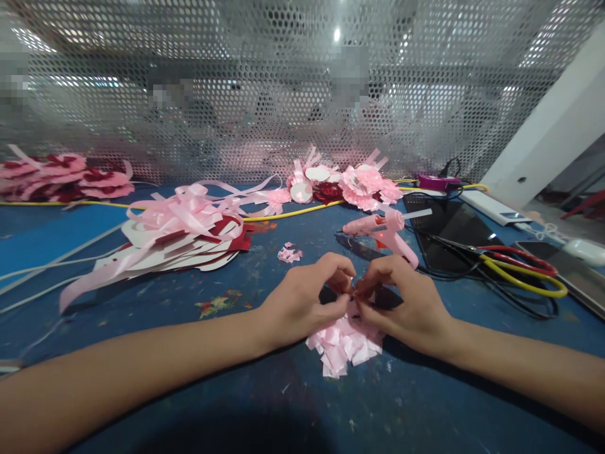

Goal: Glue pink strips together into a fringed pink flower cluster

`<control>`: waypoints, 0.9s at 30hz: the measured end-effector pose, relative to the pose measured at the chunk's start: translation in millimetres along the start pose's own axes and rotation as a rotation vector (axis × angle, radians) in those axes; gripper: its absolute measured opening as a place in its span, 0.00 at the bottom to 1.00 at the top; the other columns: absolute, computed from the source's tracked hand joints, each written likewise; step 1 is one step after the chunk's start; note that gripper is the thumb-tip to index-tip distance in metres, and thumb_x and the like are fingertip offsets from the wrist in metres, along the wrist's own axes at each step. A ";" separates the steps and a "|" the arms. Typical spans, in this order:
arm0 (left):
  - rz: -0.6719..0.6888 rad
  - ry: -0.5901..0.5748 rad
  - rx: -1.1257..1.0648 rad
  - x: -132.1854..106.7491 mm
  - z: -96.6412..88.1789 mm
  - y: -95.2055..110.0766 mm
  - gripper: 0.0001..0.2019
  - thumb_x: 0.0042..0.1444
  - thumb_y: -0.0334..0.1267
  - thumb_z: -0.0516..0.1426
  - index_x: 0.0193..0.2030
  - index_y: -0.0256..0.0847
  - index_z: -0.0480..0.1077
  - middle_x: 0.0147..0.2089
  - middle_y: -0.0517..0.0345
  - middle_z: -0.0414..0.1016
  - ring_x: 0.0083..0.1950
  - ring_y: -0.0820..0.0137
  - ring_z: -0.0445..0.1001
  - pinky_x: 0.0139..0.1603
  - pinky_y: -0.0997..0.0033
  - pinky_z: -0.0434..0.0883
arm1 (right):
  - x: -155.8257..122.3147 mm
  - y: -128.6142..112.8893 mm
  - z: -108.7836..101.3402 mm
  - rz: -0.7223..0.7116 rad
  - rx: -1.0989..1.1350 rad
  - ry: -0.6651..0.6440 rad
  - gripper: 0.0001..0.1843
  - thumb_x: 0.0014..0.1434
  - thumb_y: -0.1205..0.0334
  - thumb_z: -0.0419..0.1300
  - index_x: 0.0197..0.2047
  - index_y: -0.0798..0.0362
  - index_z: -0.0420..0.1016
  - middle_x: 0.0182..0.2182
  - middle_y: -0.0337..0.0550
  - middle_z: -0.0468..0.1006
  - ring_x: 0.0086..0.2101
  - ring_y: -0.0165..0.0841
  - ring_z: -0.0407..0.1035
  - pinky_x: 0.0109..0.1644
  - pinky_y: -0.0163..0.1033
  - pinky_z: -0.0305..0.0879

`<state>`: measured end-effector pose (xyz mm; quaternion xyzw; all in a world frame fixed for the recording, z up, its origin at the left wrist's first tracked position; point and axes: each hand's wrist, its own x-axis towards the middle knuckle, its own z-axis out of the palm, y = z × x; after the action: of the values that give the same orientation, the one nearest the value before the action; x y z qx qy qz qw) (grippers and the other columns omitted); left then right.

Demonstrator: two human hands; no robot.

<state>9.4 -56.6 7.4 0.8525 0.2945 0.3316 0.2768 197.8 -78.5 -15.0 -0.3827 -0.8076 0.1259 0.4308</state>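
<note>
My left hand (316, 295) and my right hand (407, 302) meet fingertip to fingertip at the middle of the table. Both are closed in a pinch, thumb against forefinger; whatever small thing lies between the tips is too hidden to name. Just below them spreads a pile of cut pink ribbon pieces (344, 345). A pink glue gun (382, 232) with a clear glue stick in its back lies beyond my right hand. Past my left hand sits a small clump of pink scraps (290, 253).
Pink ribbon (189, 211) lies over white and red cut shapes (212, 249) at left. Pink rosettes (363, 183) line the back by a perforated metal screen (283, 82). Scissors (520, 268), black cables, a dark tablet (454, 230) and a white power strip (494, 208) occupy the right.
</note>
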 end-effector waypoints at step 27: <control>-0.062 -0.037 -0.055 8.7 -7.3 -8.6 0.05 0.57 0.34 0.56 0.38 0.40 0.73 0.37 0.58 0.76 0.36 0.74 0.74 0.38 0.77 0.70 | 6.7 3.6 -5.0 0.023 -0.142 0.055 0.12 0.51 0.63 0.61 0.35 0.51 0.60 0.30 0.37 0.65 0.29 0.29 0.60 0.32 0.35 0.59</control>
<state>6.7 -42.8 9.8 0.8410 0.3064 0.3150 0.3157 201.4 -71.8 -9.9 -0.4249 -0.7978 0.0627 0.4231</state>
